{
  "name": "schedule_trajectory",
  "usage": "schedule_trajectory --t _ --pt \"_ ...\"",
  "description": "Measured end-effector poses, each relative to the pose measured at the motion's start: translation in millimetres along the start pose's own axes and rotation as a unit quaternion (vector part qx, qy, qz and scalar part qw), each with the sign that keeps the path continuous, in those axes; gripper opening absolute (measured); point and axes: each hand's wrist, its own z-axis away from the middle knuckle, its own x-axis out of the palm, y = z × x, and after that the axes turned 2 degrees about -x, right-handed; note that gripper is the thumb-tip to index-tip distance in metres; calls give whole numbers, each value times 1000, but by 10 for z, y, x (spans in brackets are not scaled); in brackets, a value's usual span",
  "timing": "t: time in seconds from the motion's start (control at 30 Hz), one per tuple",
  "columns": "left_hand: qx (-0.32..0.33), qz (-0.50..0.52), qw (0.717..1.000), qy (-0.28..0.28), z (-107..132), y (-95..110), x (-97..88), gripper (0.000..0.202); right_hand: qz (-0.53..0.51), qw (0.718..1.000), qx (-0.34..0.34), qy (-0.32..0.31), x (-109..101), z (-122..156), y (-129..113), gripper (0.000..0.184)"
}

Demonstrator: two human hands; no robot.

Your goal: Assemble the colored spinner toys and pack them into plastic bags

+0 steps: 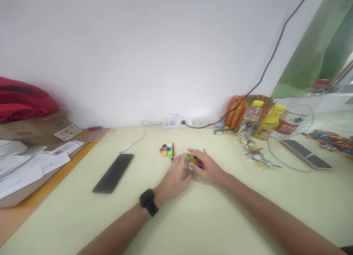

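Wristwatch [149, 202] on left wrist; left hand [174, 177], right hand [209, 169] meet, fingers curled tight on coloured paint-pot set [195, 161].

The small coloured pieces [194, 161] lie between the left hand [174, 177] and the right hand [209, 169] and are mostly covered by them. What they are, and how many, is too small to tell. Whether either hand actually grips them cannot be made out. Both forearms run off the bottom edge. The round coloured dots [167, 150] just behind the hands are blurred, their kind unclear. The red bag [24, 98] and the white papers [19, 166] are cut off by the left edge, the colourful pile [331, 140] by the right edge. The label on the bottle [249, 119] is too blurred to read.
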Motion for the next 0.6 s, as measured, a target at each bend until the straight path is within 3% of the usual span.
schedule_trajectory --t 0.1,0.2,0.3,0.43,0.6 --pt "-1 -39 998 -54 18 -20 31 71 26 997 21 70 -85 20 102 33" --pt "6 -63 994 -92 60 -21 5 64 58 995 57 54 -190 48 282 40" --pt "27 -53 996 -70 74 20 -40 48 42 997 70 -14 -250 73 380 38" --pt "36 -21 999 -35 51 71 -64 27 -39 994 73 -75 -239 75 311 36" --pt "9 5 1000 -15 34 35 -29 10 -61 996 49 -34 -219 45 258 35"
